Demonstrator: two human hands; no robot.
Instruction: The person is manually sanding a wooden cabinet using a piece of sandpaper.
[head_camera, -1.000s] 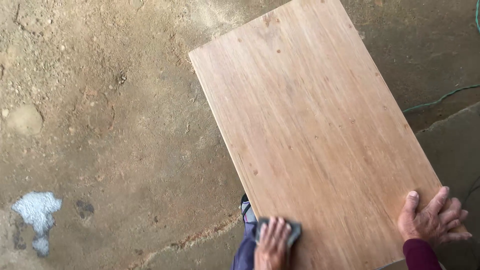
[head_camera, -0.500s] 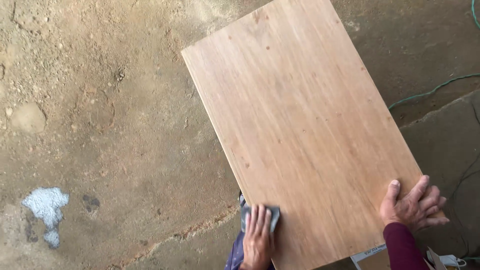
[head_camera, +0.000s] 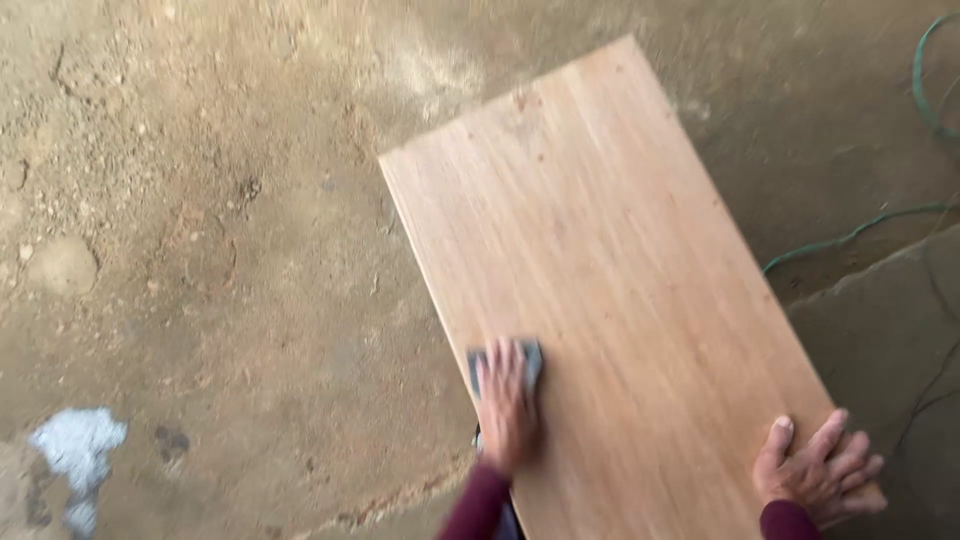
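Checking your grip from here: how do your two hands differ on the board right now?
The left hand lies flat on a grey pad, inboard from the board's left edge; the right hand is bare, fingers spread at the right edge. The left is blurred, the right sharp. Both press on the board, in maroon sleeves.

The left hand (head_camera: 507, 405) lay flat, palm down, fingers stretched forward and blurred; its maroon sleeve showed. The right hand (head_camera: 818, 470) rested splayed, thumb apart.
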